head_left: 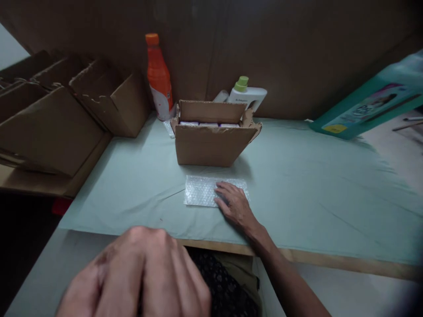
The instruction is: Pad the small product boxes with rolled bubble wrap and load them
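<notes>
My right hand [234, 204] lies on a flat piece of bubble wrap [200, 191], its fingers stretched out over the right part of it. Large and close to the camera, my left hand [142, 273] is raised at the lower left with its knuckles up. Its fingers are bent and pressed together; the fingertips and anything in them are hidden. Just behind the bubble wrap stands an open cardboard box [206, 147] with its top flaps up. White packs with purple edges [209, 124] show inside it, set in a row.
Pale green cloth covers the table [297, 189]. Open cardboard boxes [49, 127] stand at the left. Along the back are an orange bottle [160, 83] and a white bottle with a green cap [246, 94]. A large teal bottle [366, 103] leans at the right.
</notes>
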`<state>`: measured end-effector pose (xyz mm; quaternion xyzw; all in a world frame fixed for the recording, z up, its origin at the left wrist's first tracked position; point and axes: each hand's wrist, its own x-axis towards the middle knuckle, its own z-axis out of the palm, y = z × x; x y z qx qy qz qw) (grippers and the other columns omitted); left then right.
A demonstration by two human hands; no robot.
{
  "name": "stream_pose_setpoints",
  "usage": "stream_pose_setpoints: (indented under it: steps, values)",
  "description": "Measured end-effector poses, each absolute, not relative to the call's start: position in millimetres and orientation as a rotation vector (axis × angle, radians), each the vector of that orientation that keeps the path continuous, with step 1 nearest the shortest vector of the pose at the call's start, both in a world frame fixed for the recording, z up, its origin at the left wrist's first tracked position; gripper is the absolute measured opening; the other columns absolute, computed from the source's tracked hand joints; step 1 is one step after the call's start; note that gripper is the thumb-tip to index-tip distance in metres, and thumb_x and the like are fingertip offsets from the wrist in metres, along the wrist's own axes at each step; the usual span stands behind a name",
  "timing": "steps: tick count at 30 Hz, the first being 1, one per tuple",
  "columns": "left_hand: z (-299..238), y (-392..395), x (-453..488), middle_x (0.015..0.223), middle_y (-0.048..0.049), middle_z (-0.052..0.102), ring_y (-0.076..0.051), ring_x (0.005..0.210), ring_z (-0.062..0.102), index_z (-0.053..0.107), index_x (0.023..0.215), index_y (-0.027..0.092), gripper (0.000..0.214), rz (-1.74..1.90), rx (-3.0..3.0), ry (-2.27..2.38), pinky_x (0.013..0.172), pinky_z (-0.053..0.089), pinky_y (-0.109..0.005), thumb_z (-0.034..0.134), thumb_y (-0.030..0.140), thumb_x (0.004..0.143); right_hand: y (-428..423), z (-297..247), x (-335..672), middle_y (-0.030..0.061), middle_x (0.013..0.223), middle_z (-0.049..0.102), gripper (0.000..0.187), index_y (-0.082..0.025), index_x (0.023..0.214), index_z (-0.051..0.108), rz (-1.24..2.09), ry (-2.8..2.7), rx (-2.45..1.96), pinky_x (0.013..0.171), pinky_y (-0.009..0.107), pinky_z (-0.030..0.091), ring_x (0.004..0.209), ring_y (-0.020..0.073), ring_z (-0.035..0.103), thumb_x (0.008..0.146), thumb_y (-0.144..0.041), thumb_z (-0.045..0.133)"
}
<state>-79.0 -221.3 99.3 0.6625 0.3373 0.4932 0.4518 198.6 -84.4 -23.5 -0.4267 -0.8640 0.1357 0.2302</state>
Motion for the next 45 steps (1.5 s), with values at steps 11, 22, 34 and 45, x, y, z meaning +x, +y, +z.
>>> stream_pose_setpoints:
  steps: [11,22,34,45]
  values:
    - [-4.9,-139.1,-6.9,0.166,-0.021,0.028,-0.035,0.156,0.023,0.036,0.154,0.007,0.069,0.164,2.299,1.63,0.125,0.018,-0.06,0.048,0.048,0.099,-75.8,-35.2,192.6,0.013,0.147,0.059,0.041,-0.019,0.137,0.061,0.251,-2.528,-1.107,0.108,0.052,0.045,0.137,0.0295,0.052,0.1,-0.029,0.047]
    - [-5.6,-119.5,-32.9,0.147,-0.0157,0.057,-0.03,0.134,0.053,0.063,0.129,0.018,0.037,0.669,2.2,1.752,0.115,0.039,-0.053,0.052,0.023,0.094,-63.4,-27.8,278.2,0.0129,0.13,0.071,0.038,-0.019,0.125,0.068,0.124,-2.236,-1.414,0.1,0.048,0.048,0.123,0.0294,0.063,0.101,-0.035,0.043]
    - [13.3,-106.0,-45.7,0.108,-0.0069,0.07,-0.024,0.108,0.065,0.059,0.117,0.021,0.04,1.233,2.152,1.799,0.098,0.052,-0.044,0.055,0.005,0.08,-50.0,25.9,238.2,0.0063,0.099,0.075,0.025,-0.023,0.114,0.063,0.181,-2.198,-1.134,0.083,0.038,0.052,0.091,0.0228,0.069,0.09,-0.019,0.056]
    - [1.9,-160.7,-81.6,0.158,-0.0155,0.043,-0.032,0.151,0.034,0.039,0.152,0.022,0.064,0.693,2.464,1.53,0.123,0.026,-0.058,0.057,0.031,0.091,-91.3,-1.1,269.8,0.0123,0.139,0.065,0.045,-0.024,0.137,0.059,0.182,-2.461,-1.115,0.103,0.053,0.047,0.129,0.0318,0.059,0.096,-0.042,0.056]
